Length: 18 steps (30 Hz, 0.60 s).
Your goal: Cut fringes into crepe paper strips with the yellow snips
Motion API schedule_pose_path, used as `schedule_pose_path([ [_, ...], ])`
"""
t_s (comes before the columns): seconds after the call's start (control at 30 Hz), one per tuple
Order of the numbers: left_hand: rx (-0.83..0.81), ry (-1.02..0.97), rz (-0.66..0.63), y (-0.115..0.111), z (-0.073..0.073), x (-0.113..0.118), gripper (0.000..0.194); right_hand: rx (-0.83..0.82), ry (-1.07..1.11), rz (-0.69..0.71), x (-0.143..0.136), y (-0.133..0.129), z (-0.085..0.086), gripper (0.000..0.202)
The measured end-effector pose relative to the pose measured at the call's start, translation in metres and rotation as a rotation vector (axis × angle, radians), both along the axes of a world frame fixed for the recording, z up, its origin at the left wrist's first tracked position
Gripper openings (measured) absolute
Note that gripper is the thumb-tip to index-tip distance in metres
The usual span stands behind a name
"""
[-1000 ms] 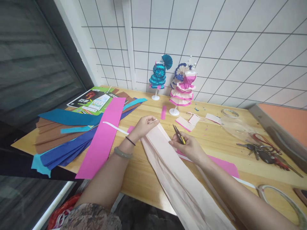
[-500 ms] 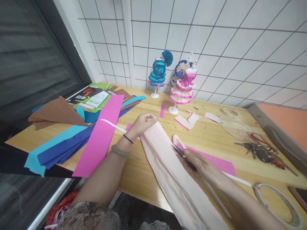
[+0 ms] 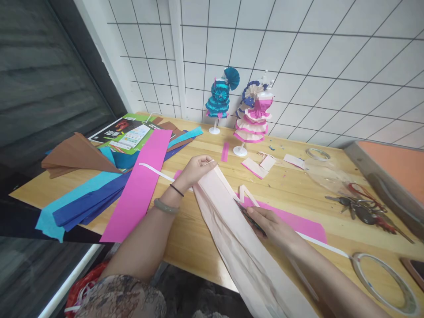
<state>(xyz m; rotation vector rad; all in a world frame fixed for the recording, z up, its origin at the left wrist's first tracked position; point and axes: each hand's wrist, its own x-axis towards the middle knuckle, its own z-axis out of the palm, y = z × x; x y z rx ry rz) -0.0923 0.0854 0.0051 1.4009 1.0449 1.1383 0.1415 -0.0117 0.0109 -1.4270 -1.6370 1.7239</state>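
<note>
Pinched between the fingers of my left hand (image 3: 198,171) is the top end of a long pale pink strip of crepe paper (image 3: 225,221). The strip runs down over the table's front edge, folded lengthwise and creased. A pair of dark scissors (image 3: 247,215) is in my right hand (image 3: 270,223), with its blades at the strip's right edge. Beside the blades, a narrow pale offcut (image 3: 247,194) stands bent in a zigzag. Under my right hand lies a bright pink paper strip (image 3: 298,221); white tape runs across it to a tape roll (image 3: 386,282).
Dress forms in teal (image 3: 218,99) and pink (image 3: 256,117) paper stand by the tiled wall. Left lie a magenta sheet (image 3: 141,185), blue strips (image 3: 89,207) and brown paper (image 3: 79,152). Keys (image 3: 364,212), a second tape roll (image 3: 318,153) and an orange-lined tray (image 3: 391,172) are right.
My right hand and the scissors have shifted slightly left along the strip's edge, and the blades look closer together. My left hand keeps its pinch on the paper.
</note>
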Motion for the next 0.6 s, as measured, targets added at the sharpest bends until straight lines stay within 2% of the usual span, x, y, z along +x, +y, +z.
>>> schedule_pose_path([
  [0.17, -0.009, -0.017, 0.001, -0.001, 0.003, 0.001, 0.029, 0.016, -0.028, 0.021, 0.004, -0.003, 0.0, 0.045],
  [0.37, 0.005, -0.01, -0.009, -0.002, 0.002, 0.002, 0.03, 0.023, 0.031, -0.061, -0.008, -0.004, 0.003, 0.043],
  [0.6, 0.007, -0.012, -0.002, 0.0, -0.001, 0.002, 0.03, -0.048, 0.051, -0.157, -0.019, 0.002, 0.001, 0.044],
])
